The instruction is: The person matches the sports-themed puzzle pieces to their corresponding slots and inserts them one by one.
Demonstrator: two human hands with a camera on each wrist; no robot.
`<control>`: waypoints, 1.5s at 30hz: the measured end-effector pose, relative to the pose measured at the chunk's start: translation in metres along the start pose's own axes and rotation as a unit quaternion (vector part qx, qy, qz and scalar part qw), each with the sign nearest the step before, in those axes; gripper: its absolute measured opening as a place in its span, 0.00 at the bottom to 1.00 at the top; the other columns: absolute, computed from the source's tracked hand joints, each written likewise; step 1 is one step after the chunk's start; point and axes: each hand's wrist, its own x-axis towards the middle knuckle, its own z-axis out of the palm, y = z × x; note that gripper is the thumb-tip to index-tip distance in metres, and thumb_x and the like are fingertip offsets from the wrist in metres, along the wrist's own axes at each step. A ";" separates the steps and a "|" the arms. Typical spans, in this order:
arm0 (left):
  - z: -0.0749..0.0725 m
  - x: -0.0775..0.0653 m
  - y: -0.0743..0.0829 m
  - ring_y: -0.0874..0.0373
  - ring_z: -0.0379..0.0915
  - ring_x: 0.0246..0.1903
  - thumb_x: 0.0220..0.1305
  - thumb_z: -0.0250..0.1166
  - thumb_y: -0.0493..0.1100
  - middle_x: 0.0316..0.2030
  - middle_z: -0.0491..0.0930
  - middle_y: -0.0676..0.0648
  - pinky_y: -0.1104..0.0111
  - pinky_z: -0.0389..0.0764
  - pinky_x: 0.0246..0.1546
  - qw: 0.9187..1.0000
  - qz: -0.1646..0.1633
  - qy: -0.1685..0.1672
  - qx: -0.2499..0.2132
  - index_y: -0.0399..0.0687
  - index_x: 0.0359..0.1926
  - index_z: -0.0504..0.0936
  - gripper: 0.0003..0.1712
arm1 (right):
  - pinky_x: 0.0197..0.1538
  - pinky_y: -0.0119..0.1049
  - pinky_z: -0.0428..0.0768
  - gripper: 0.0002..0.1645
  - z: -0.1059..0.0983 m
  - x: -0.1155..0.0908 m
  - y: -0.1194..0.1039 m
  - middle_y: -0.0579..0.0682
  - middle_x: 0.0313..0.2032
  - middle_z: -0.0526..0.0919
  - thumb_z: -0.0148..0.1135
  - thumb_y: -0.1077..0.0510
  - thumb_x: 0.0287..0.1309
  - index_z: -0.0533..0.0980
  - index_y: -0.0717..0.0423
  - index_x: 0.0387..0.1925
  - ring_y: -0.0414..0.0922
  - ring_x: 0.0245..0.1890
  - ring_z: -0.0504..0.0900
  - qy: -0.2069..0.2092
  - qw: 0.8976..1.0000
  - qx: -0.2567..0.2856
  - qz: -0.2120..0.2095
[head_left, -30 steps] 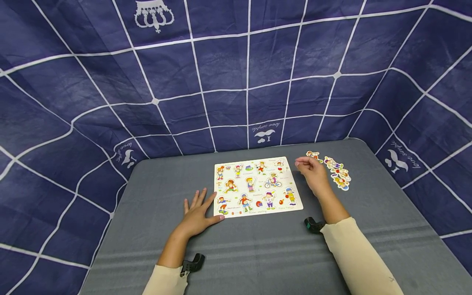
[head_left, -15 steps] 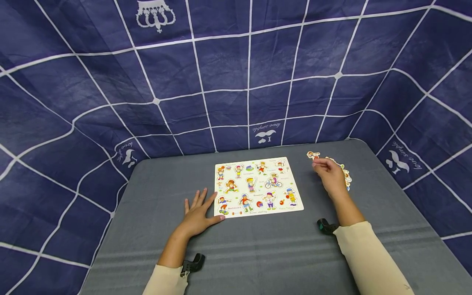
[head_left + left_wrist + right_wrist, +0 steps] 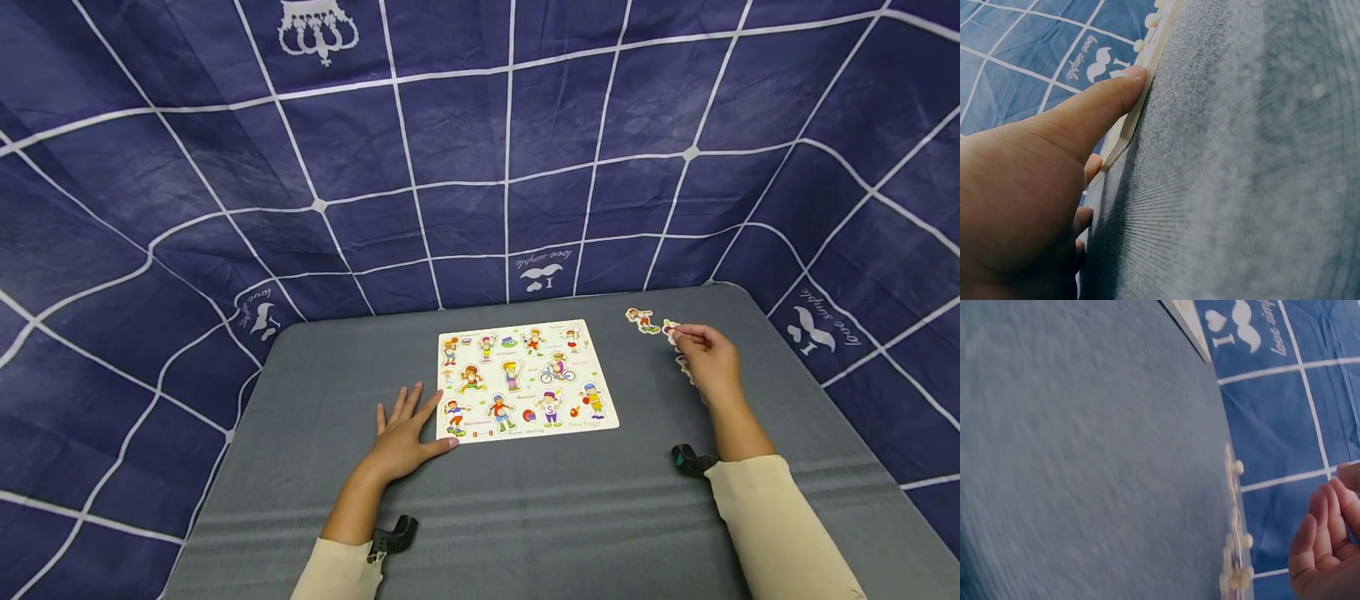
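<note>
A white knob puzzle board [image 3: 531, 425] printed with sporting children lies mid-table. Spread fingers of my left hand [image 3: 399, 437] rest at its left edge, and in the left wrist view the thumb [image 3: 1107, 100] touches the board's rim. My right hand [image 3: 711, 362] hovers over the loose puzzle pieces to the right of the board, fingers loosely bent and nothing visible between them. One skateboarder piece [image 3: 642, 321] lies left of that hand; a purple-topped piece [image 3: 669, 328] shows at its fingertips. Other pieces are partly hidden beneath the hand. Pale knobs [image 3: 1246, 540] stand on the loose pieces.
A grey cloth covers the table [image 3: 525, 517]. Behind and on both sides hangs a blue curtain [image 3: 465, 208] with white grid lines. Black wrist cameras [image 3: 392, 537] are strapped to both wrists, below beige sleeves.
My right hand has moved rightward from beside the board to over the loose pieces, uncovering the skateboarder piece. The left hand has stayed at the board's edge.
</note>
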 end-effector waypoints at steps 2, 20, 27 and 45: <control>0.000 0.000 -0.001 0.40 0.27 0.81 0.57 0.66 0.75 0.82 0.41 0.44 0.33 0.23 0.73 1.000 0.000 -0.001 0.002 0.65 0.80 0.55 0.55 | 0.27 0.20 0.75 0.12 -0.006 0.002 0.002 0.25 0.24 0.78 0.63 0.56 0.67 0.81 0.60 0.45 0.26 0.26 0.77 0.003 1.000 -0.008 0.013; 0.001 -0.002 -0.001 0.40 0.28 0.81 0.57 0.66 0.74 0.82 0.42 0.44 0.34 0.24 0.73 1.000 -0.005 0.005 -0.002 0.65 0.80 0.56 0.55 | 0.25 0.24 0.72 0.21 -0.035 0.018 0.023 0.21 0.21 0.71 0.60 0.55 0.68 0.78 0.69 0.53 0.26 0.22 0.72 -0.053 0.987 -0.148 0.034; 0.000 -0.001 0.000 0.39 0.27 0.81 0.56 0.66 0.74 0.82 0.41 0.44 0.33 0.24 0.73 1.000 -0.005 0.001 -0.002 0.66 0.80 0.56 0.55 | 0.26 0.27 0.73 0.21 -0.039 0.025 0.026 0.29 0.24 0.76 0.59 0.56 0.68 0.77 0.70 0.52 0.27 0.23 0.72 -0.089 0.975 -0.198 0.047; -0.001 0.000 0.002 0.41 0.27 0.81 0.56 0.66 0.75 0.82 0.41 0.45 0.34 0.23 0.73 1.000 -0.008 0.001 -0.001 0.66 0.80 0.56 0.55 | 0.28 0.32 0.70 0.20 -0.041 0.038 0.022 0.37 0.23 0.79 0.60 0.56 0.64 0.77 0.71 0.47 0.35 0.24 0.72 -0.132 0.957 -0.253 0.053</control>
